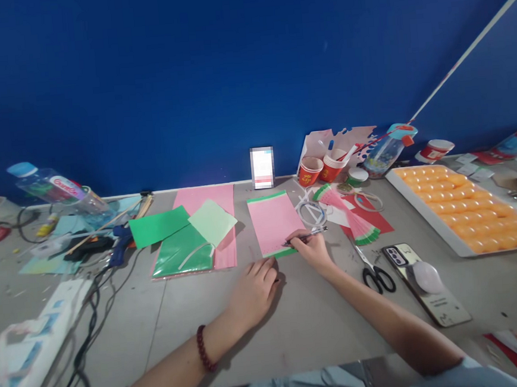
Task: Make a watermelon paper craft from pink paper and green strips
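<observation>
My right hand [313, 252] is closed around a slim pen [319, 230]. The tip of the pen meets the lower part of a pink sheet [273, 222] that has green strips along its top and bottom edges. My left hand [257, 284] rests on the table just below that sheet, fingers curled. A small dark bit shows by its fingertips, too little to name. Right of the sheet lie a coil of clear tubing [311, 212] and a pleated pink paper fan piece [350, 215] with green ends.
Green paper [180, 253] and pink paper [223, 199] lie left. Scissors [374, 271], a phone [427, 287] and a tray of orange balls [465, 207] are right. Red paper cups [310, 171] stand behind. A glue gun [121, 243], cables and a power strip [46, 341] occupy the left side.
</observation>
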Demonstrator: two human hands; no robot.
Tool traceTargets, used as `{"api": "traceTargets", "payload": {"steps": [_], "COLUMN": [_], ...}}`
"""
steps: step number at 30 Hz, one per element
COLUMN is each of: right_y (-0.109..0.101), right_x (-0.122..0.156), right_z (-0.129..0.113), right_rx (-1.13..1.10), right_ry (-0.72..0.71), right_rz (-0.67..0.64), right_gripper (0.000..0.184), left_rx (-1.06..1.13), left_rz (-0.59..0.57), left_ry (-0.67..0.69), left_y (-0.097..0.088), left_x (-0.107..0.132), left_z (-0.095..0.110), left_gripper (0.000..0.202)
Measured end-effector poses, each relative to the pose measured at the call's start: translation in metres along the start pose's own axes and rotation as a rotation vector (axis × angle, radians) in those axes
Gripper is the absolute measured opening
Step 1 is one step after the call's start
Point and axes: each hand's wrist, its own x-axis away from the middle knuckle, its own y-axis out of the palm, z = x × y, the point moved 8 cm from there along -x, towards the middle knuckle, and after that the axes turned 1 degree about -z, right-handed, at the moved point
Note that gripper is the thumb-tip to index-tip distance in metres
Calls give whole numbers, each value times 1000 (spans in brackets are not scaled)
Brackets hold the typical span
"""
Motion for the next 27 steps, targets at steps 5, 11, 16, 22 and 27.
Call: {"api": "traceTargets", "payload": {"steps": [5, 11, 16, 22, 27], "right_y": [-2, 0, 0, -1, -1], "right_x": [-2, -2, -2, -1, -1], "right_z": [3, 4, 4, 1, 0], "right_rx": [49, 59, 55, 64, 71], "right_ry": [13, -9, -22, -14, -11], "right_rz": [-10, -17, -14, -10, -5], "right_gripper": [17, 17, 16, 16, 17], "left_rx": [6, 13, 3, 3, 7], "left_rz": [-10, -8, -6, 4, 5], "left_ry": [1, 2, 2, -9, -4], "left_y": [0, 0, -1, -1, -1], "left_x": [0, 0, 0, 0, 0], "left_z": [0, 1, 1, 1, 1], "left_gripper": [18, 17, 17, 19, 19]}}
